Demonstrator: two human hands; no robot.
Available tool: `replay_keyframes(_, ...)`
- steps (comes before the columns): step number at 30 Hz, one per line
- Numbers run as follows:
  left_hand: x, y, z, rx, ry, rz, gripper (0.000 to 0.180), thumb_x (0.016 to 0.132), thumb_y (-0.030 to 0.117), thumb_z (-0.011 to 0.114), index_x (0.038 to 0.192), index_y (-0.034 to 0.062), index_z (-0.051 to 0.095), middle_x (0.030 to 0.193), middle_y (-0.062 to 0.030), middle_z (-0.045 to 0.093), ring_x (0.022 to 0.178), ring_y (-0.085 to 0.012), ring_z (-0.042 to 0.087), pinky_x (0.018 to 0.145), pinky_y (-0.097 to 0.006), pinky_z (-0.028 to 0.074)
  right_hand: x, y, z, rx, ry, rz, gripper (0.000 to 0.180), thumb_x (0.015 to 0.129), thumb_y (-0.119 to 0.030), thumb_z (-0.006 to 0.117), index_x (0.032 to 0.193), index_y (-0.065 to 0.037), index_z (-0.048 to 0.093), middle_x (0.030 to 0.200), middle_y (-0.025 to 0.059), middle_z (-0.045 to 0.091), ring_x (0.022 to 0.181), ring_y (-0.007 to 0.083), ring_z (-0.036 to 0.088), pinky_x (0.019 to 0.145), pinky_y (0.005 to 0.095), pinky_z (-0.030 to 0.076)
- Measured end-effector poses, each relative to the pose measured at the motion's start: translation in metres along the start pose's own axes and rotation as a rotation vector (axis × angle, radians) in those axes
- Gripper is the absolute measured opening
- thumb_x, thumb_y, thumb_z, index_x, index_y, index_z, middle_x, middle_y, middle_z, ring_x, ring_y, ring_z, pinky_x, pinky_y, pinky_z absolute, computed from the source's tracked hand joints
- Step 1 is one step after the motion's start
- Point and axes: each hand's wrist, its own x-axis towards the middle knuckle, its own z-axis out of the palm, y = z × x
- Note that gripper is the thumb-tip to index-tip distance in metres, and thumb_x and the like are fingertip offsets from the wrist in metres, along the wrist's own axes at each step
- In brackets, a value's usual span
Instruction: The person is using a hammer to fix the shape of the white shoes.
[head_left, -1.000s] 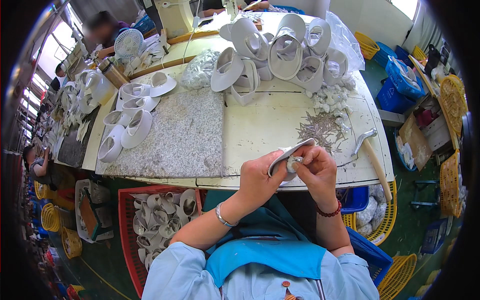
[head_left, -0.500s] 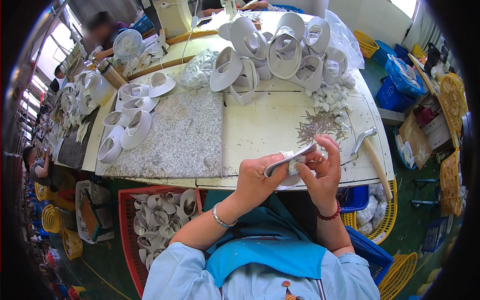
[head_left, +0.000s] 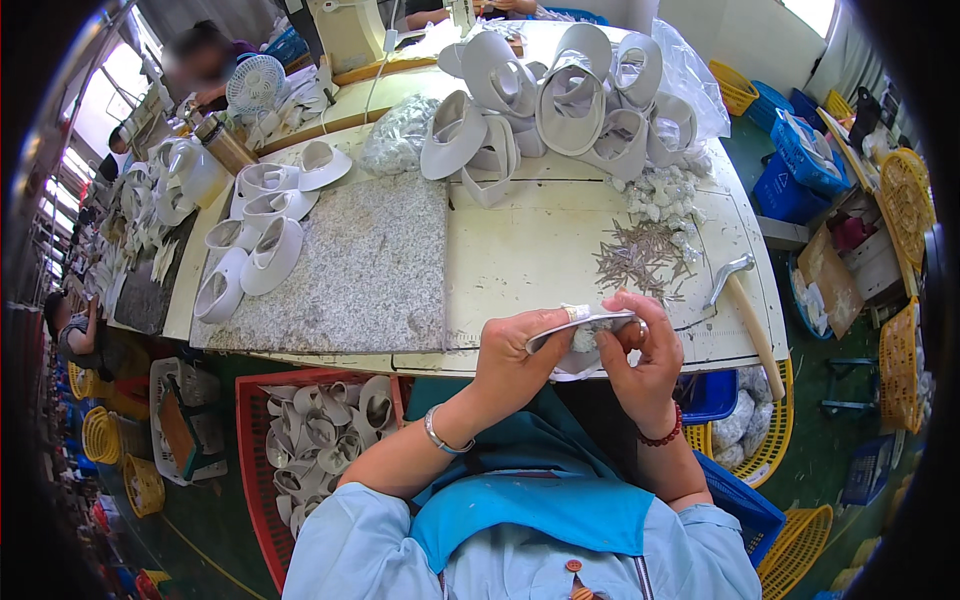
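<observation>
Both my hands hold one white shoe upper just over the table's front edge. My left hand grips its left end, with the thumb inside and the fingers outside. My right hand is closed on the right side, its index finger on the upper edge and its thumb at a small grey-white sparkly ornament in the opening. Past my right hand lie a heap of thin brown-grey pins and a pile of sparkly ornaments. A hammer with a wooden handle rests at the right edge.
A grey speckled slab covers the table's left part, with several white uppers along its left side. More uppers are heaped at the back. A red crate of uppers stands below left, a yellow basket below right.
My right hand's raised fingers have come down onto the upper's edge. The upper has turned flatter, its right end lower than before. My left hand stays nearly in place.
</observation>
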Motion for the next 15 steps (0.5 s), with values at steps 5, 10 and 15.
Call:
replay_keyframes(5,0.001,0.004,0.002,0.235,0.01,0.04,0.016,0.091,0.004,0.064,0.105,-0.0015,0.07,0.082,-0.0069,0.071,0.073,-0.0069,0.062,0.064,-0.023,0.051,0.002,-0.005,-0.002,-0.116,-0.028,-0.025,0.03,0.078,0.007,0.072,0.105,0.0,0.063,0.101,0.0136,0.067,0.056,0.0056,0.056,0.047,0.0189,0.044)
replay_keyframes(10,0.004,-0.001,0.005,0.301,0.078,0.198,0.019,0.086,0.0,0.065,0.104,-0.001,0.068,0.085,-0.0166,0.071,0.067,-0.0235,0.071,0.059,-0.031,0.055,-0.002,-0.003,0.009,-0.097,0.058,-0.106,0.024,0.079,0.008,0.072,0.101,0.0,0.064,0.098,0.0146,0.067,0.058,0.0062,0.058,0.046,0.0191,0.044)
replay_keyframes(15,0.002,-0.006,0.006,0.259,0.115,0.188,0.017,0.086,0.0,0.065,0.102,-0.0009,0.069,0.084,-0.0165,0.071,0.066,-0.0229,0.07,0.059,-0.03,0.055,-0.005,-0.004,0.018,-0.118,0.106,-0.156,0.021,0.08,0.007,0.072,0.099,0.0,0.064,0.096,0.0145,0.067,0.058,0.0062,0.058,0.045,0.0188,0.043)
